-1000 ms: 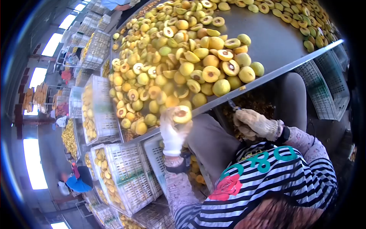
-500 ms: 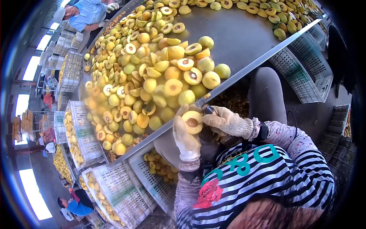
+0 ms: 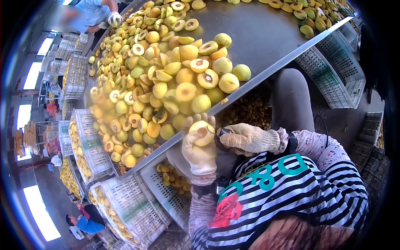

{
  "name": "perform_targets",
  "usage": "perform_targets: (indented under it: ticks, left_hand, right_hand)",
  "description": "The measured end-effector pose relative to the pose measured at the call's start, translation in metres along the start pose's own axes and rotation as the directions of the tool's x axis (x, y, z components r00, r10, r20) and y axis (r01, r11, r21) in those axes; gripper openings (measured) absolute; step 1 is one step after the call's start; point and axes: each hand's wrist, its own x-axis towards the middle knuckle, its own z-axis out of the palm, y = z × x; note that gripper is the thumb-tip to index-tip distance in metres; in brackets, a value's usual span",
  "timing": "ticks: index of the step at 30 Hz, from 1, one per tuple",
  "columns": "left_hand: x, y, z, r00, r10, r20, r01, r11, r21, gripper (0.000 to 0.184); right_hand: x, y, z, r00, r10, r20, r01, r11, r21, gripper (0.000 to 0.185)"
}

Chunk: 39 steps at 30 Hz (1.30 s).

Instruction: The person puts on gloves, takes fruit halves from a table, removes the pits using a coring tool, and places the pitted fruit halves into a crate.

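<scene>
My gloved left hand [image 3: 199,151] cups a halved yellow peach [image 3: 201,133] with its cut face up and the brown hollow in the middle showing. In my gloved right hand [image 3: 248,139] is a small dark-handled pitting tool [image 3: 223,131]. Its thin tip lies close beside the cut face, and I cannot tell whether it touches. Both hands are just on my side of the table's metal rim [image 3: 266,78]. Beyond it lies a heap of halved peaches [image 3: 166,79], several with stones showing.
White plastic crates of fruit [image 3: 125,204] stand at the left, and another crate [image 3: 333,75] is at the right. Brown scraps [image 3: 250,110] lie below the rim near my knee [image 3: 291,96]. Across the table a co-worker's gloved hand [image 3: 115,19] is near the heap.
The tool has drawn back to the left hand's right, with its thin tip now showing. My left hand has turned its palm up under the peach half. The co-worker's hand has moved down toward the heap.
</scene>
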Motion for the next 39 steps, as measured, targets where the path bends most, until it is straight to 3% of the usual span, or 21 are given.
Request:
perform_targets:
  ticks: [3,7,10,15,20,21,22,24,26,28,30,34,35,37,39]
  left_hand:
    - [-0.002,-0.006,0.015,1.0,0.026,-0.001,-0.026,0.996,0.086,0.031]
    - [0.005,-0.014,0.011,0.996,0.056,-0.074,-0.051,0.996,0.067,0.02]
    - [0.007,-0.018,0.014,0.988,0.148,-0.042,-0.137,0.973,0.187,0.021]
    - [0.013,-0.018,0.021,0.981,0.195,0.014,-0.193,0.949,0.25,0.023]
    - [0.007,-0.008,0.035,0.992,0.124,0.039,-0.129,0.91,0.394,0.034]
    - [0.009,-0.009,0.034,0.987,0.123,0.099,-0.15,0.927,0.344,0.035]
    - [0.012,-0.01,0.032,0.98,0.123,0.158,-0.166,0.942,0.293,0.037]
    - [0.017,-0.011,0.029,0.96,0.128,0.248,-0.194,0.945,0.262,0.039]
    - [0.02,-0.01,0.026,0.941,0.133,0.311,-0.229,0.927,0.298,0.039]
    - [0.021,-0.006,0.021,0.936,0.094,0.34,-0.216,0.915,0.341,0.041]
    - [0.02,-0.004,0.018,0.939,0.068,0.338,-0.2,0.906,0.372,0.044]
    - [0.024,-0.001,0.019,0.92,0.05,0.39,-0.195,0.919,0.343,0.034]
    - [0.022,0.0,0.019,0.916,0.03,0.401,-0.184,0.918,0.351,0.036]
    - [0.02,0.003,0.019,0.904,-0.014,0.427,-0.159,0.917,0.366,0.041]
    - [0.019,0.004,0.018,0.905,-0.005,0.426,-0.158,0.925,0.345,0.041]
  right_hand:
    - [0.003,-0.003,0.007,0.998,0.047,-0.036,-0.05,0.997,-0.06,0.044]
    - [0.01,-0.001,0.011,0.994,0.06,-0.088,-0.066,0.996,-0.064,0.047]
    - [0.012,-0.003,0.017,0.991,0.071,-0.117,-0.077,0.996,-0.048,0.047]
    - [0.021,0.008,0.016,0.977,-0.114,-0.177,0.087,0.984,-0.153,0.043]
    - [0.02,0.01,0.002,1.0,-0.01,0.011,0.011,0.997,-0.075,0.038]
    - [0.021,0.012,0.0,0.998,-0.001,0.064,0.004,0.999,-0.035,0.037]
    - [0.019,0.011,0.001,0.996,-0.049,0.07,0.048,0.999,0.023,0.034]
    - [0.028,0.023,0.01,0.924,-0.38,-0.048,0.374,0.922,-0.101,0.033]
    - [0.029,0.027,0.01,0.927,-0.374,-0.028,0.372,0.926,-0.06,0.033]
    - [0.015,0.009,0.002,0.989,-0.038,0.145,0.02,0.991,0.129,0.034]
    - [0.015,0.006,-0.002,0.985,-0.001,0.175,-0.005,0.999,0.036,0.037]
    - [0.022,0.018,0.01,0.954,-0.292,0.068,0.296,0.953,-0.061,0.044]
    - [0.021,0.016,0.006,0.974,-0.149,0.173,0.136,0.987,0.08,0.045]
    - [0.016,0.009,-0.006,0.905,0.092,0.416,-0.228,0.929,0.291,0.048]
    - [0.014,0.013,-0.003,0.862,0.022,0.507,-0.276,0.859,0.432,0.05]
